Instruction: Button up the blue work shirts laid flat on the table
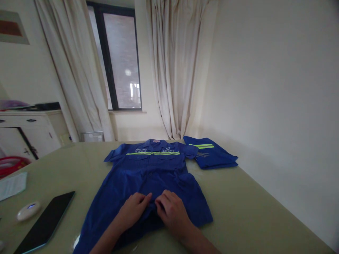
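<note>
Head cam view, only one I've got: my left hand and right hand are both curled in at the lower front of the blue shirt, fingertips facing each other with a small gap between. Can't honestly tell if either one has cloth pinched, since my knuckles hide it.

My take on doing this bit well: light fingertips, same tension both sides, front edges lined up with that button higher up. Tug harder on one side and the front goes crooked. I'd also smooth the ripples outward rather than drag the whole thing.

As for where it is, the shirt's face up on the table, collar away from me, right under my fingers, hem nearest me. The folded blue garment sits by its sleeve on the right, out past my right hand.
</note>
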Available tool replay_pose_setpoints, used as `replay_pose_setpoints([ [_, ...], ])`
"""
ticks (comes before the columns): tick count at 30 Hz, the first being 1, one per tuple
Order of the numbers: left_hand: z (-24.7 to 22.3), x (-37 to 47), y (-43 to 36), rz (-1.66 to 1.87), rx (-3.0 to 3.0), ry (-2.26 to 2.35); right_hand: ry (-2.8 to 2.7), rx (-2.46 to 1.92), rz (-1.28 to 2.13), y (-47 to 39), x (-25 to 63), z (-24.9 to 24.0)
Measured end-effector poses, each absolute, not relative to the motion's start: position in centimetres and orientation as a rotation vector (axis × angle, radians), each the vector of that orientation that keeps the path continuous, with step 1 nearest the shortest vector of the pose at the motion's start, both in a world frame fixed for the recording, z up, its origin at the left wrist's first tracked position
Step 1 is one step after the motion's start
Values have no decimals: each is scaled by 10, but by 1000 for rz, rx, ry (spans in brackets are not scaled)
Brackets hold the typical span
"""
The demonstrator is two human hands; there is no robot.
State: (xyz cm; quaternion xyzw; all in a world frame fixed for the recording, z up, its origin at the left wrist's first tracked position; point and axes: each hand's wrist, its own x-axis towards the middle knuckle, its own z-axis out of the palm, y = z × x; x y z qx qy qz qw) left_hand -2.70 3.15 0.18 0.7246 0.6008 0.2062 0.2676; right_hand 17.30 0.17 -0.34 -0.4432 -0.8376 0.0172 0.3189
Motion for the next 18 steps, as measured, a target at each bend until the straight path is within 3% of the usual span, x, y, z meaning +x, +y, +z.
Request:
replay_pose_setpoints([
  [5,6,-17,33,787,1701,1246,-2201,-1045,103,1,177,3],
  [13,17,1,18,994,1630,1229,-2141,-1064,343,-1,186,5],
  [18,20,6,15,1042,1635,1229,-2128,-1192,266,-2,184,6],
])
